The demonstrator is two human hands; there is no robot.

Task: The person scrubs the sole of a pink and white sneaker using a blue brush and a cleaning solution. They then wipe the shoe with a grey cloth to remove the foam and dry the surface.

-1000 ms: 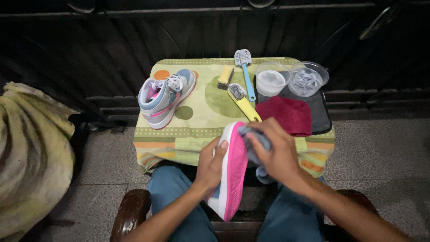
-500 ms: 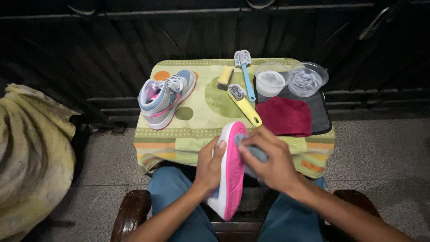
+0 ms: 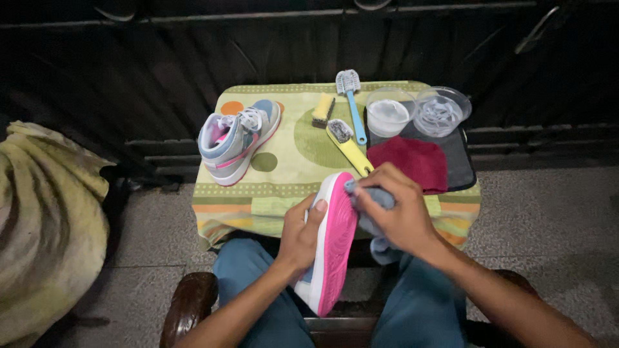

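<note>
My left hand grips a sneaker with a pink sole, held sole-up over my lap. Pressed against the top of that sole is a grey-blue cloth, bunched in my right hand. The matching grey, blue and pink sneaker stands on the small table with the green patterned cover, at its left.
On the table lie a blue-handled brush, a yellow-handled brush, a small wooden brush, a dark red cloth on a black tray, and two clear bowls. A yellowish bundle of fabric is at the left.
My right hand with the cloth has slid along the upper end of the pink sole, first a little down and then back up. The left hand keeps holding the sneaker.
</note>
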